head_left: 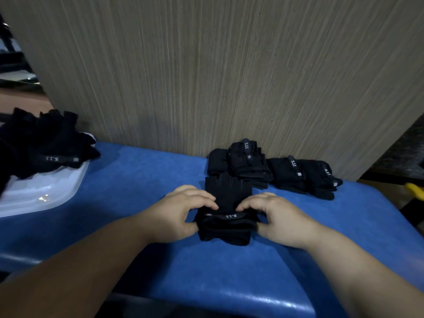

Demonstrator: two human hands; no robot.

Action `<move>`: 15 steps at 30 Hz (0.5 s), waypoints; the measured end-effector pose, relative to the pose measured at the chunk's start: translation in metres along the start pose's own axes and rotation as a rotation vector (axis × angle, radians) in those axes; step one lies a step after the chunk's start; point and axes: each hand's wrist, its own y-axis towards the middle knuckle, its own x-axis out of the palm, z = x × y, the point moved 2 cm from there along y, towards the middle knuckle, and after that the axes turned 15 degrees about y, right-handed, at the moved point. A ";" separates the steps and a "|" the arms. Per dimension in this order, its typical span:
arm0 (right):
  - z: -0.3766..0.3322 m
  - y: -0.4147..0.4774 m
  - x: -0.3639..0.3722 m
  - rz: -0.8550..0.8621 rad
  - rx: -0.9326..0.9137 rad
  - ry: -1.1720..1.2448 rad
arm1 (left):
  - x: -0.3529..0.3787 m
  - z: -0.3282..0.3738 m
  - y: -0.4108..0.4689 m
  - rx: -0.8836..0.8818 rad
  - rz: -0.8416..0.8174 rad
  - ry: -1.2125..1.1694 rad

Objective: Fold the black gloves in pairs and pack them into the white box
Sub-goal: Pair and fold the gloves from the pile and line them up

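A pair of black gloves (226, 212) lies on the blue table (142, 180) in front of me, its wrist end folded over with a strap showing. My left hand (181, 212) grips its left side, thumb under the folded edge. My right hand (273, 216) grips its right side the same way. More black gloves (273, 168) lie in a loose group just behind, against the wall. At the far left a white box (43, 193) holds a heap of black gloves (43, 143).
A beige striped wall panel (229, 76) rises right behind the table. The table's front edge runs close to my forearms. Something yellow (416, 190) shows past the table's right end.
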 end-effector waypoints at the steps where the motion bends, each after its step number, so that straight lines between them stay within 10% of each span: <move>1: 0.000 -0.001 0.000 0.001 0.003 0.000 | 0.000 0.001 0.000 0.009 0.007 -0.005; 15: -0.014 -0.005 -0.001 -0.082 0.020 0.020 | 0.001 0.002 0.003 -0.100 0.001 -0.071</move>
